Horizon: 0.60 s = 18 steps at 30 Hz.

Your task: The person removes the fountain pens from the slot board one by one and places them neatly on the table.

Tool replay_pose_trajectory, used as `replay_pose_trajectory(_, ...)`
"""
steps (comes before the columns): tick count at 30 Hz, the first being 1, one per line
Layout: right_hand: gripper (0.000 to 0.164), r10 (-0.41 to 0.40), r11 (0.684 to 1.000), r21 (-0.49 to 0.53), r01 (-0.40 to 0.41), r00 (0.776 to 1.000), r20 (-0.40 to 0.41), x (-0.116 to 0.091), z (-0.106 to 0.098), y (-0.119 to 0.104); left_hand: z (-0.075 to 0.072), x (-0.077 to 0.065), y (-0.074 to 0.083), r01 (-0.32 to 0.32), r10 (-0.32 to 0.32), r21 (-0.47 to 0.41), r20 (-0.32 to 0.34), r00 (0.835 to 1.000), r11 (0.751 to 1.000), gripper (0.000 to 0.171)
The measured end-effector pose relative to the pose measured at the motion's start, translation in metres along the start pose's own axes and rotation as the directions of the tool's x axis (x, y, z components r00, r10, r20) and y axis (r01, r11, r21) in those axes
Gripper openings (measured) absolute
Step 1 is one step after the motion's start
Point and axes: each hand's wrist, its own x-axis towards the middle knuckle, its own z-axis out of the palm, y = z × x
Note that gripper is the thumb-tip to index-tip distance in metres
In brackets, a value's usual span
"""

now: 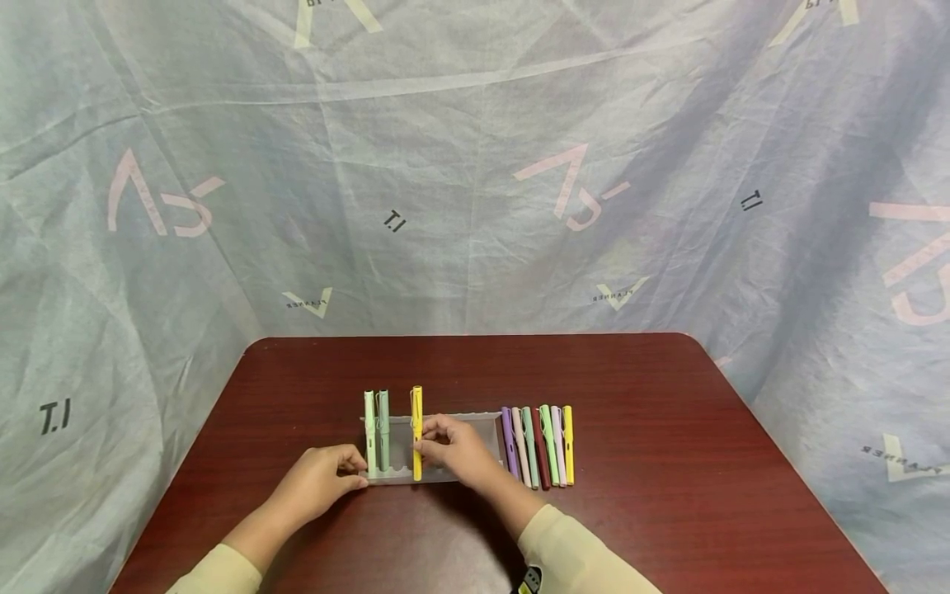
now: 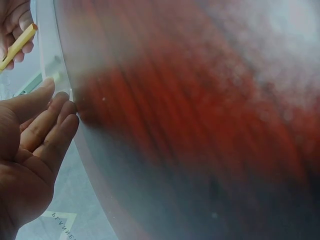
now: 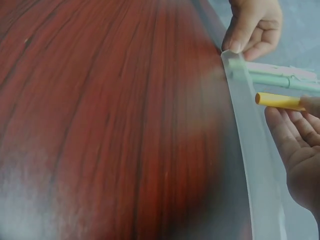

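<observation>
lower centre: right hand pinches yellow pen over tray, left hand pinches tray's corner; placing likely needs careful alignment.

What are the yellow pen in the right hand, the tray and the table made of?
Yellow pen: probably smooth plastic, because its colour is so even; painted metal is possible.

Tray: likely frosted plastic, since green shows faintly through its edge.

Table: shiny, with glare and dark grain streaks; maybe real wood, maybe a printed wood look.
</observation>
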Motion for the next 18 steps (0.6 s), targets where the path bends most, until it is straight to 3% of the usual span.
replay_pose_trajectory(18,0.023,0.045,0.996,0.08,-0.045,0.999,-0.001,-0.015,-0.041,0.011,0.001,0.0,0.0,0.001,-0.001,0.001,-0.006,1.0,1.0,0.016)
